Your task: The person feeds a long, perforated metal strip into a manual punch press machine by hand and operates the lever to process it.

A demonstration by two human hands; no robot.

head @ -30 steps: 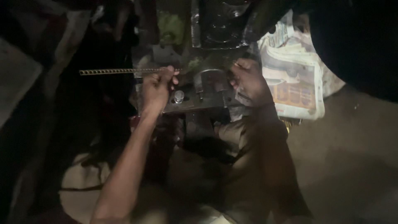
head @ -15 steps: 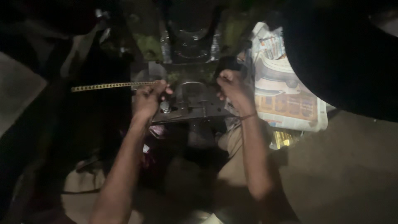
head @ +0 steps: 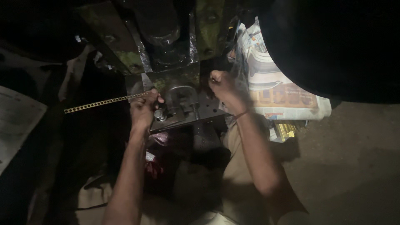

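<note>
My left hand [head: 143,109] grips a thin perforated brass strip [head: 100,102] that runs out to the left. The strip's right end lies at the die block [head: 183,98] of a dark, greasy press machine [head: 166,41]. My right hand [head: 223,85] is closed at the right side of the die block, on something I cannot make out in the dark. The press's metal bed plate [head: 204,110] sits under both hands.
Folded newspaper [head: 279,87] lies to the right of the machine, with a small shiny yellow object [head: 286,131] below it. A pale sheet [head: 16,121] lies at the far left. A big dark round shape [head: 333,46] fills the upper right. Bare floor [head: 354,166] is at lower right.
The view has shifted, so the machine and both hands sit lower and further right in frame. Both hands stay at the die block; the left still holds the strip.
</note>
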